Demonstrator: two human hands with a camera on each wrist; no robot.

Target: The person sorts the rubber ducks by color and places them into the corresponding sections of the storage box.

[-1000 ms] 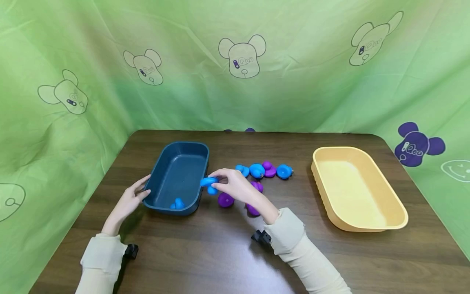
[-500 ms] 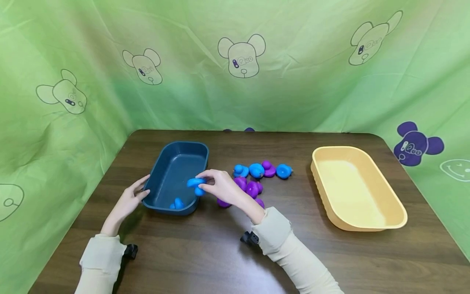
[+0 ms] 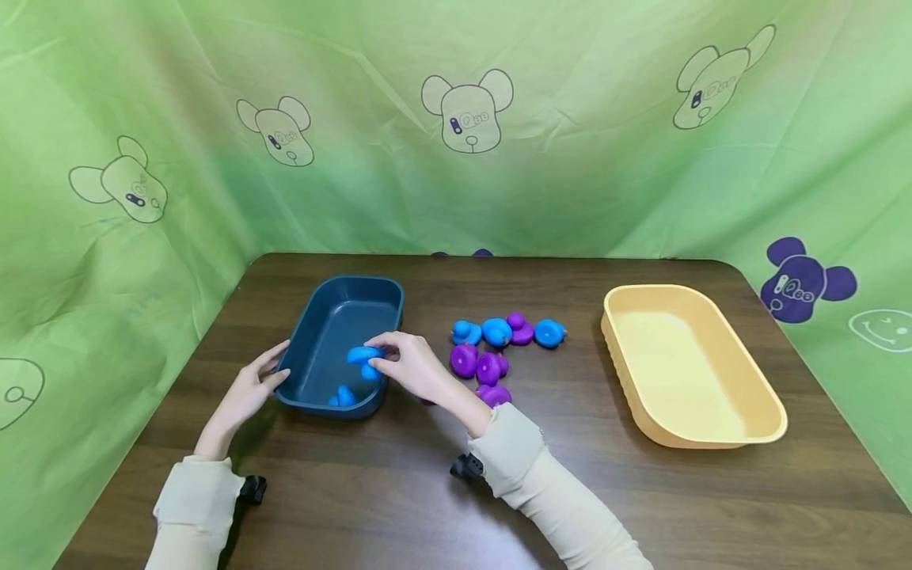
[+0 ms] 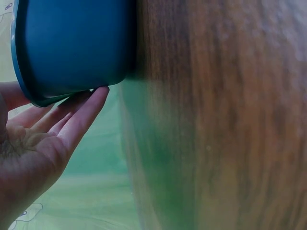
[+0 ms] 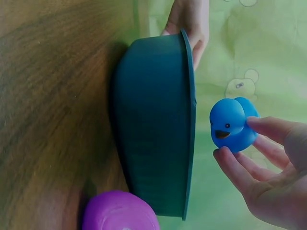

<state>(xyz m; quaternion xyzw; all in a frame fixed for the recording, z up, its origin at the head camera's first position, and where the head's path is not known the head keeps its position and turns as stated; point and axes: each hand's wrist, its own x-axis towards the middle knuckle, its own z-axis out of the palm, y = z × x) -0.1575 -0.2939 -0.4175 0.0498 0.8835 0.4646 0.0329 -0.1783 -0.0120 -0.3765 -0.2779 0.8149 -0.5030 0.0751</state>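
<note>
My right hand point(image 3: 413, 366) pinches a blue rubber duck point(image 5: 232, 125) between thumb and fingertips, above the dark blue tray point(image 3: 321, 332). The right wrist view shows the duck's face with its dark beak, apart from the tray's rim. Inside the tray, near its front end, lies another blue duck point(image 3: 345, 396). My left hand point(image 3: 249, 388) holds the tray's left side, thumb at the rim; in the left wrist view its fingers point(image 4: 86, 112) press the outer wall. Right of the tray, purple ducks point(image 3: 464, 360) and blue ducks point(image 3: 496, 332) lie loosely grouped, one partly hidden by my right hand.
A pale yellow tray point(image 3: 765, 412) stands on the right side of the brown wooden table point(image 3: 370, 491). Behind the table hangs a green cloth point(image 3: 356, 182) with mouse-head prints.
My right hand has carried the blue duck leftward, from beside the tray's right rim to over its inside. The left hand has stayed at the tray's left side.
</note>
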